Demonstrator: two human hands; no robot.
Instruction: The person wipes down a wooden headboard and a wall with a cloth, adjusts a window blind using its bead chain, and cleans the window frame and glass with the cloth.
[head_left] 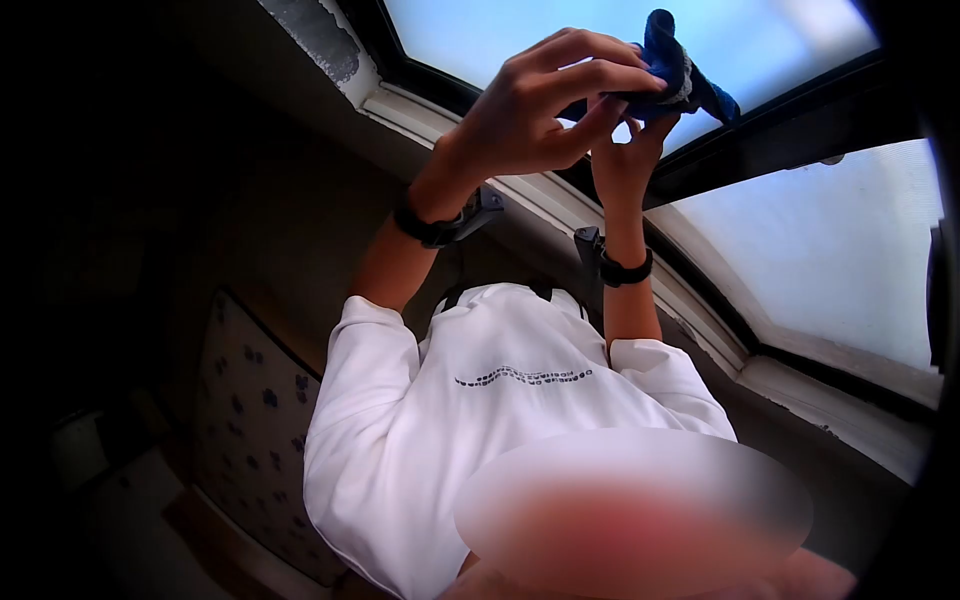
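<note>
A crumpled dark blue cloth (pixel 708 100) with a pale, fuzzy strip is held up before the window, between both hands. My left hand (pixel 535 105) is closed on its left side, fingers over the top and thumb underneath. Just below, my right hand (pixel 630 165) pinches the cloth's underside, its fingertips partly hidden behind the fabric. A black watch-like band (pixel 435 225) is around my left wrist, and another black band (pixel 627 270) circles the right one. Both arms are raised.
Frosted window panes (pixel 820 240) in a black frame (pixel 790 105) are close to both hands. A worn white sill (pixel 420 125) runs diagonally below them. At the lower left stands a flower-patterned panel (pixel 250 430) in shadow. The far left is too dark to make out.
</note>
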